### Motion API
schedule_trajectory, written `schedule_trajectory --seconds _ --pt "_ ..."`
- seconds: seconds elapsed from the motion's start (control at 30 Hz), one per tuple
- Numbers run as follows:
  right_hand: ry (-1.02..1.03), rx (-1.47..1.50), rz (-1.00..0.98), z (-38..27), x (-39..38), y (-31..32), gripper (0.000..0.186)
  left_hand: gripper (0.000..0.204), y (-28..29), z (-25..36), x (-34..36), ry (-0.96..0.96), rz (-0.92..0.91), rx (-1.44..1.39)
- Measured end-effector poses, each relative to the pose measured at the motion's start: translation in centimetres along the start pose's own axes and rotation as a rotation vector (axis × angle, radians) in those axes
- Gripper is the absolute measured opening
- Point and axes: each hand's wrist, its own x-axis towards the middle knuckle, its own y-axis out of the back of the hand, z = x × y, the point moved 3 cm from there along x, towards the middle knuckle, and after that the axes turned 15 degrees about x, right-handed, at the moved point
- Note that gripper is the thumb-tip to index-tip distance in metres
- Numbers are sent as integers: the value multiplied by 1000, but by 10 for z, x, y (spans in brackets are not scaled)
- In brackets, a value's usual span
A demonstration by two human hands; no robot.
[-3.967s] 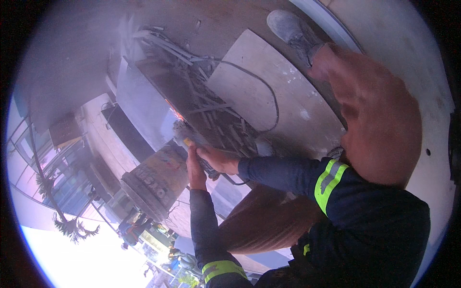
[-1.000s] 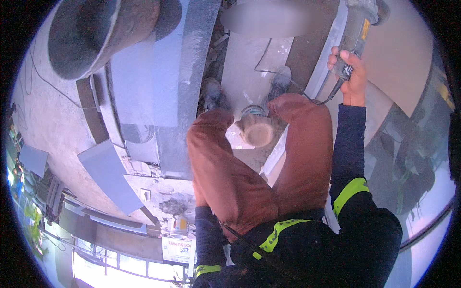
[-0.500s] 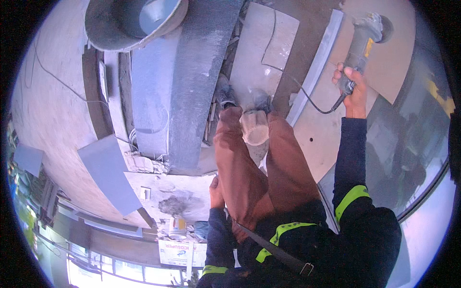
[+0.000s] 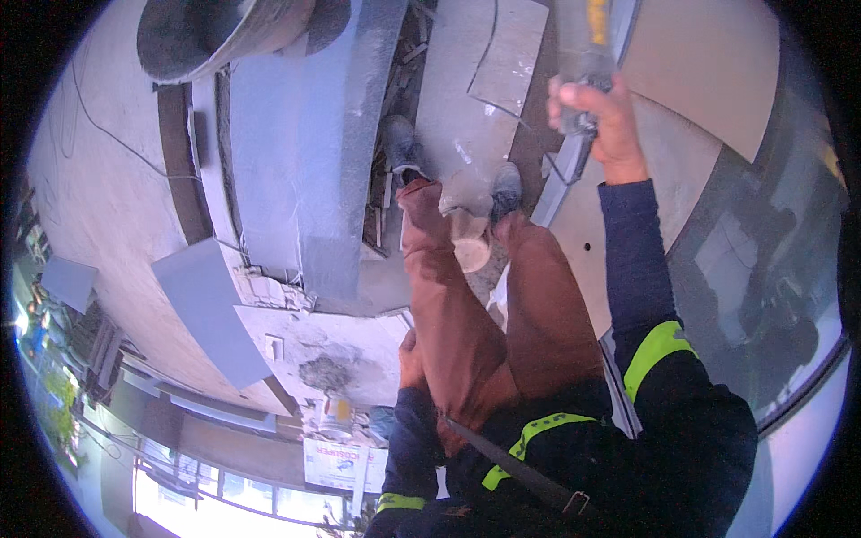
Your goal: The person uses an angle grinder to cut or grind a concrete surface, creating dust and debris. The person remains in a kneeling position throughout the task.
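Observation:
My right hand (image 4: 601,121) grips a dusty angle grinder (image 4: 583,49) with a yellow label, blurred and partly out of view at the top. Its cord (image 4: 520,119) runs from the handle across a pale board (image 4: 448,72). Beside my left thigh hangs my left hand (image 4: 410,359), its fingers mostly hidden. Between my legs, past my knees, a small beige bucket (image 4: 471,251) stands near my dusty shoes (image 4: 402,143).
A large drum (image 4: 220,63) lies upper left beside a long grey slab (image 4: 269,170). Offcuts (image 4: 377,238) fill a gap alongside. Loose sheets (image 4: 202,309), a dusty board (image 4: 345,341) and cables (image 4: 121,143) are at left. Large boards (image 4: 695,72) and a shiny dark surface (image 4: 744,269) are at right.
Four seconds ago both hands held the sparking grinder. Since then my left hand has let go and dropped beside my thigh. In the last half second the grinder has moved left and upward.

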Motion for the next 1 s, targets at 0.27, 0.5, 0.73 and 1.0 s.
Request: schedule_trajectory --seconds 0.27,0.5,0.73,1.0 --pt "-107 187 -73 49 -68 55 70 38 26 40 37 -580 644 400" --pt "-109 256 -26 149 -52 104 75 47 -87 279 113 -1011 200 596" --pt "-37 396 -67 250 -19 99 69 87 -192 318 205 -1039 -248 392" --pt "84 194 -149 265 -49 69 83 65 -190 313 210 -986 -406 296"
